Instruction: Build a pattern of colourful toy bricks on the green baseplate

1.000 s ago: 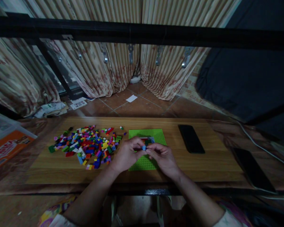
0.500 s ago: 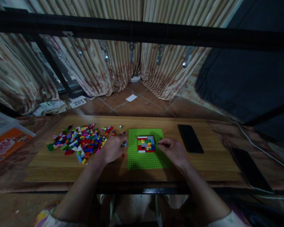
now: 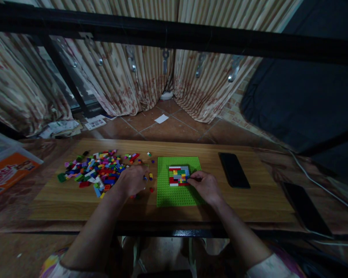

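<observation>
A low, layered block of toy bricks [image 3: 179,176] in white, red, yellow, green and blue stands on the green studded baseplate [image 3: 166,199]. At the right edge of this block, my right hand [image 3: 207,185] has thumb and forefinger pinched together. A tiny dark toy brick seems to be between these fingertips, mostly hidden. My left hand [image 3: 132,180] is over the right fringe of the loose brick pile [image 3: 98,172], its fingers curled. What it may hold is hidden. Just right of its fingers lie a small yellow brick [image 3: 150,176] and a red brick [image 3: 151,189].
The wooden board [image 3: 84,208] carries everything. A black phone [image 3: 234,170] lies right of the baseplate, and a second dark phone [image 3: 306,208] lies beyond the board with a white cable [image 3: 321,182]. A clear bin with an orange label [image 3: 11,170] stands far left.
My right hand has moved left, its fingertips now at the brick block's edge. My left hand has shifted slightly left, uncovering the small yellow brick.
</observation>
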{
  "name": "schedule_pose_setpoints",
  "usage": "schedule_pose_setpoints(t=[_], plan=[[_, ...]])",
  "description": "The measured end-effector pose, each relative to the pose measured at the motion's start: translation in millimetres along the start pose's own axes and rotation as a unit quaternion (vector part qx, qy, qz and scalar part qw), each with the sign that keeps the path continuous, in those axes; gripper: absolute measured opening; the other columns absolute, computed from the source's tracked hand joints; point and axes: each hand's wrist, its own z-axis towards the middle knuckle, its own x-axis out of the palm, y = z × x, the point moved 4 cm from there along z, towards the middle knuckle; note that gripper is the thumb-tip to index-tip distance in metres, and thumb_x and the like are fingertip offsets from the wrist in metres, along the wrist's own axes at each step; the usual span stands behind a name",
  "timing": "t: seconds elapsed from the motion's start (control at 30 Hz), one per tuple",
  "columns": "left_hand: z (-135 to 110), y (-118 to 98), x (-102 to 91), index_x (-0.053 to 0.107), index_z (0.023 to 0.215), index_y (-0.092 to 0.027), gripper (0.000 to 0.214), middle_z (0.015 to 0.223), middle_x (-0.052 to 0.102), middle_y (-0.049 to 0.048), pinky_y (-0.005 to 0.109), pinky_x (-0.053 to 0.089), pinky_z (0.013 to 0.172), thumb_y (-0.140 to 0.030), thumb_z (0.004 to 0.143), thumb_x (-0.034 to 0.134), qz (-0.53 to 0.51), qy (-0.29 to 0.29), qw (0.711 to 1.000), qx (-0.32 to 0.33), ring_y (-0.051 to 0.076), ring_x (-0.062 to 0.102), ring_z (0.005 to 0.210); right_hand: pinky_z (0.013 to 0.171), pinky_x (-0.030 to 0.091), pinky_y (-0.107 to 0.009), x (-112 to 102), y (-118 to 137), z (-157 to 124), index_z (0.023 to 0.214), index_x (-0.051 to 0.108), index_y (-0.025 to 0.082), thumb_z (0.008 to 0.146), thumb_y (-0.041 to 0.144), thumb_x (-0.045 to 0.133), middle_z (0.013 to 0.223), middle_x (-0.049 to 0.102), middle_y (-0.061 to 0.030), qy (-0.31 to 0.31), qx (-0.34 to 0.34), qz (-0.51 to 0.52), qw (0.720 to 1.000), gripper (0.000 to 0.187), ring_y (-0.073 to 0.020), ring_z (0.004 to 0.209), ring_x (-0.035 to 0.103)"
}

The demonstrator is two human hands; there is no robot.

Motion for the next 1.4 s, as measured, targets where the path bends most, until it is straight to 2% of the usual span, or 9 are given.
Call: schedule_pose_setpoints(t=[0.23,0.63,0.83,1.17,1.4], plan=[[3.2,-11.5,2.2,0.065,0.102,-0.02,0.028,0.098,0.071,0.0071,0.034,0.048,0.087,-0.02,0.077,0.054,-0.021,-0.045,0.998,0.043,0.024,0.066,0.093,0.065,0.046,-0.03,2.4,-2.2,1.6,0.074,0.068,0.02,0.069,0.036,0.069,0.073,0.071,-0.0025,-0.002,-0.012,0.019,1.0,0.017,-0.0183,0.068,0.064],[3.9,-10.9,1.0,0.064,0.106,-0.019,0.029,0.093,0.072,0.0072,0.031,0.048,0.084,-0.019,0.079,0.053,-0.019,-0.044,0.998,0.031,0.022,0.067,0.089,0.067,0.048,-0.031,-0.2,-6.5,2.1,0.076,0.069,0.019,0.068,0.041,0.071,0.075,0.071,-0.0028,0.008,-0.012,0.049,0.999,0.023,-0.0185,0.07,0.065],[3.4,-10.4,-2.6,0.064,0.106,-0.018,0.028,0.094,0.072,0.0084,0.031,0.049,0.08,-0.022,0.081,0.053,-0.039,-0.035,0.999,0.015,0.023,0.067,0.087,0.058,0.048,-0.03,-6.5,-14.4,4.6,0.078,0.067,0.018,0.081,0.052,0.053,0.07,0.069,-0.0051,0.031,0.03,0.059,0.997,0.036,-0.0179,0.061,0.064],[3.4,-11.1,-4.7,0.065,0.102,-0.018,0.024,0.094,0.072,0.0084,0.033,0.049,0.082,-0.023,0.082,0.052,-0.039,-0.033,0.999,0.015,0.023,0.066,0.087,0.062,0.045,-0.031,-5.0,-5.5,5.8,0.077,0.069,0.02,0.077,0.044,0.059,0.071,0.071,-0.0034,0.026,-0.016,-0.014,0.999,0.027,-0.0186,0.065,0.063],[3.9,-7.9,-1.6,0.066,0.099,-0.02,0.023,0.092,0.072,0.0067,0.033,0.049,0.081,-0.024,0.081,0.052,-0.042,-0.039,0.998,0.013,0.023,0.067,0.087,0.066,0.045,-0.032,-4.0,-8.1,6.4,0.078,0.071,0.02,0.075,0.042,0.062,0.076,0.072,-0.0041,0.025,0.001,-0.021,0.999,0.024,-0.0197,0.07,0.064]])
